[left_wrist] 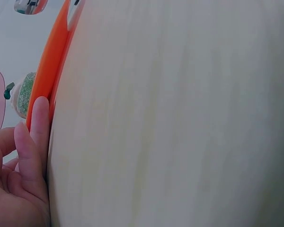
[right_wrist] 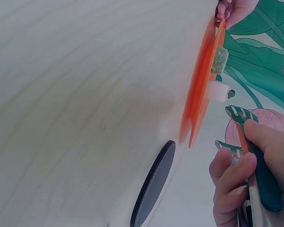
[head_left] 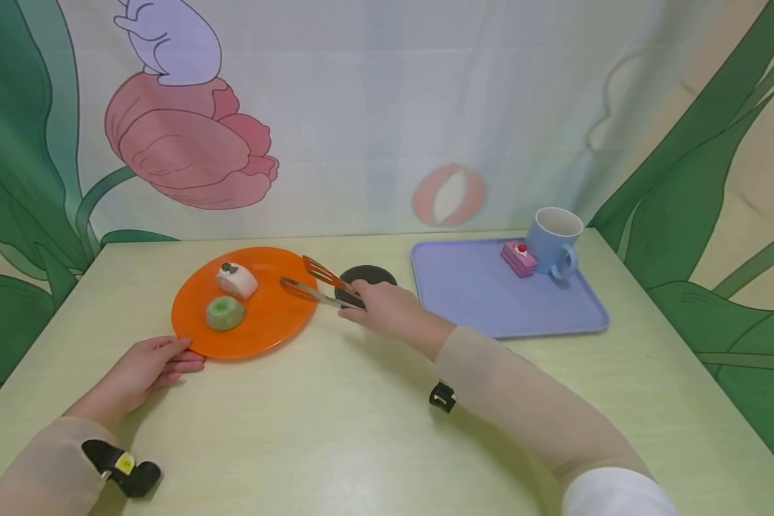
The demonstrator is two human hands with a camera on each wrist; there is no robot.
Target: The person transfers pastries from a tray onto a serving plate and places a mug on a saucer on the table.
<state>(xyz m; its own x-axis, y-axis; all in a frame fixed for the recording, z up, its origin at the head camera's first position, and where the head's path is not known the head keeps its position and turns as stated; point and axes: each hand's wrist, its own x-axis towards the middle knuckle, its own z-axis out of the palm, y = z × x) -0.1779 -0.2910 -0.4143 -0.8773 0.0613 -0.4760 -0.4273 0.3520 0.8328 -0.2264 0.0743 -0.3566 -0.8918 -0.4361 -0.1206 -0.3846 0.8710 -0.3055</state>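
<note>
My left hand [head_left: 151, 365] pinches the near-left rim of an orange plate [head_left: 271, 322], thumb on top and fingers at the underside. On the plate sit a white cake roll [head_left: 239, 282] with a dark green topping and a green ring-shaped sweet [head_left: 225, 313]. My right hand [head_left: 387, 308] grips a pair of metal tongs [right_wrist: 256, 179] with dark green handles. The tongs' ends are spread apart, with nothing between them, and point left over the plate's right edge. Under the right hand a round black coaster [right_wrist: 154, 184] lies on the table.
At the right lies a lavender tray [head_left: 471, 301]. It bears a pink toy cake slice [head_left: 519, 259] with a red berry and a light blue mug [head_left: 552, 240], its handle toward the front right. A printed curtain [head_left: 361, 129] hangs behind the pale wooden table [head_left: 297, 430].
</note>
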